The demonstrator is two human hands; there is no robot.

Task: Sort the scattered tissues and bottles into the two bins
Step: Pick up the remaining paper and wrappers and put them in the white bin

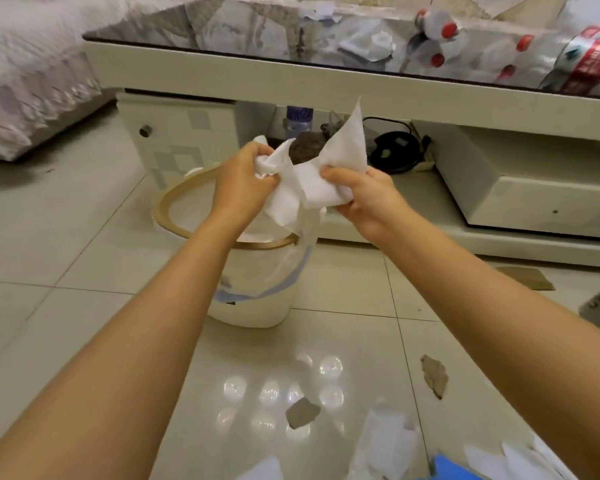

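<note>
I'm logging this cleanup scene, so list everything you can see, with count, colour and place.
tissue: one held, white, above the bin
bin: one, white with tan rim, on the floor
bottles: several, clear with red caps, on the table's right
table: one, cream with glossy dark top, behind the bin
loose tissues: several, white, floor bottom right
left hand: gripping the tissue
right hand: gripping the tissue

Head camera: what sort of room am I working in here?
Most likely a home living room: a low glass-topped coffee table strewn with bottles, glossy floor tiles, and what looks like a covered sofa at the left.
</note>
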